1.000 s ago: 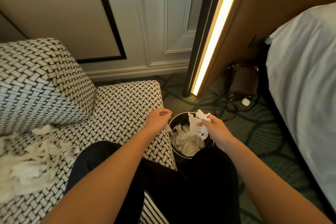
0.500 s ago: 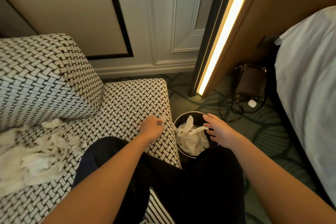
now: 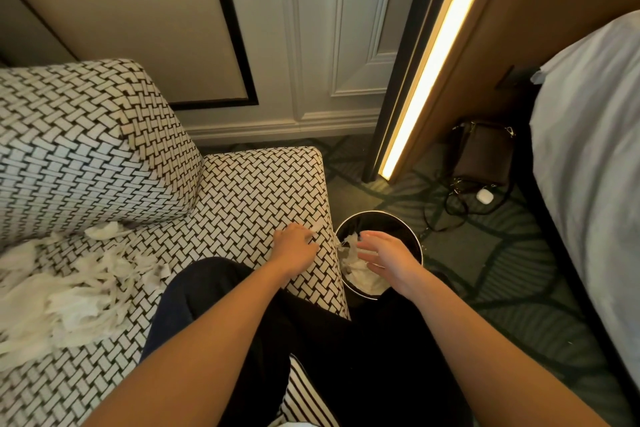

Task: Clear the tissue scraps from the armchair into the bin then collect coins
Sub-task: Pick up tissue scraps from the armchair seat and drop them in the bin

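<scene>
Tissue scraps (image 3: 69, 302) lie heaped on the left part of the armchair (image 3: 242, 191) seat, below its backrest cushion; one loose piece sits apart at the cushion's base. Upholstery is a black-and-white woven pattern. Left hand (image 3: 294, 250) rests on the seat near its right edge, just beside the bin, fingers curled down against the fabric; whether they pinch a scrap cannot be told. Bin (image 3: 381, 217), round and dark, stands on the carpet close against the armchair's side and holds crumpled tissue (image 3: 360, 276). Right hand (image 3: 388, 256) hovers over the bin's opening, fingers straight and slightly apart, holding nothing. Farther right, a lit strip (image 3: 440, 55) runs up the wall panel. Beyond it a brown bag (image 3: 483, 156) stands on the floor, with a small white case (image 3: 485, 196) just in front. Bed (image 3: 588, 166) with white linen occupies the right edge.
</scene>
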The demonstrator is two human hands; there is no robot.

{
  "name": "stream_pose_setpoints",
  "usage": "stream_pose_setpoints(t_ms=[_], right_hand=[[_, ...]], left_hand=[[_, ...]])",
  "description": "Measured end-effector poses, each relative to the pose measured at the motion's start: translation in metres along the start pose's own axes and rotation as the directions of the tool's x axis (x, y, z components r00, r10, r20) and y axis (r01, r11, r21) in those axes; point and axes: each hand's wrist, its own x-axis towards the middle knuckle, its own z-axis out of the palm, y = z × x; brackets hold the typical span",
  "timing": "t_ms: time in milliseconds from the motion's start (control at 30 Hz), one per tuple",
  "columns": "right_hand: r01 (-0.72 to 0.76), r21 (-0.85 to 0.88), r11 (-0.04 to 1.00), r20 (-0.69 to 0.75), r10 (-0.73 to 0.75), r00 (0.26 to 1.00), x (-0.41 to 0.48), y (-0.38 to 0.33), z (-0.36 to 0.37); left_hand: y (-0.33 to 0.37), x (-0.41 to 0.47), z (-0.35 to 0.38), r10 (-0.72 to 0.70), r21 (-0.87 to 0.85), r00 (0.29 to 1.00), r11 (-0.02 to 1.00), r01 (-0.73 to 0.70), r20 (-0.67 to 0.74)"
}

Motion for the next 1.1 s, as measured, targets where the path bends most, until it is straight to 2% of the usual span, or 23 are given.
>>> stream_pose_setpoints(t_ms=[67,267,400,533,667,833,933,1100], right_hand=[[0.012,-0.005,1.0,0.025,-0.012,1.0,-0.002,-0.002,0.009],[0.098,0.078,0.992,0.091,-0.105,0.99,-0.002,-0.004,0.022],[0.158,0.136,0.978,-0.05,-0.153,0.987,-0.003,-0.004,0.02],[0.104,0.325,0.94,-0.18,-0.046,0.983,0.0,-0.003,0.011],[-0.007,0.559,0.829,-0.128,0.094,0.987,0.001,-0.004,0.001],[-0.083,0.557,0.827,-0.039,0.126,0.991,-0.004,-0.003,-0.009],[-0.059,0.546,0.835,-0.041,0.097,0.994,-0.013,-0.008,-0.007],[0.05,0.491,0.87,-0.035,-0.038,0.999,-0.03,-0.021,0.008]], left_hand=[[0.005,-0.002,-0.001,0.022,-0.085,1.0,0.996,-0.02,0.022],[0.026,-0.011,-0.001,0.207,-0.232,0.967,0.958,-0.17,0.148],[0.034,-0.016,-0.003,0.265,-0.299,0.946,0.933,-0.202,0.189],[0.036,-0.018,-0.005,0.233,-0.406,0.959,0.901,-0.15,0.162],[0.037,-0.019,-0.009,0.161,-0.438,0.981,0.893,-0.098,0.108],[0.036,-0.024,-0.016,0.135,-0.459,0.989,0.884,-0.089,0.068],[0.034,-0.027,-0.022,0.121,-0.481,0.991,0.873,-0.083,0.049],[0.025,-0.039,-0.039,0.089,-0.559,0.996,0.825,-0.079,-0.008]])
